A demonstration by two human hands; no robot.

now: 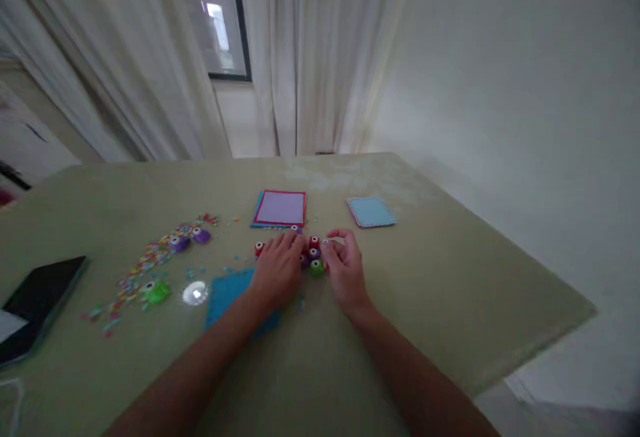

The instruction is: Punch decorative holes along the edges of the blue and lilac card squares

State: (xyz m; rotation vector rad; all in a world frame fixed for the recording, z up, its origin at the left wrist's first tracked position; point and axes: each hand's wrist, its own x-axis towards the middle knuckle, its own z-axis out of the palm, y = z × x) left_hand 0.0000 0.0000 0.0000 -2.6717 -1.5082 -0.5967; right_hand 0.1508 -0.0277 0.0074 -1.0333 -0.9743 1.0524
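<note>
On the table (475,277), the left hand (279,260) lies palm down with fingers close together, and the right hand (345,270) curls thumb toward forefinger, narrowly; whether either holds anything, I cannot tell. The blue square (225,293) lies partly hidden behind the left forearm, small eyed toys (313,253) cluster between the hands, and beads (150,257) trail off leftward.

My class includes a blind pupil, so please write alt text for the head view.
A person's left hand and right hand are at a cluster of one-eyed toys on a greenish table. Coloured squares and scattered tiny bits lie nearby.
</note>
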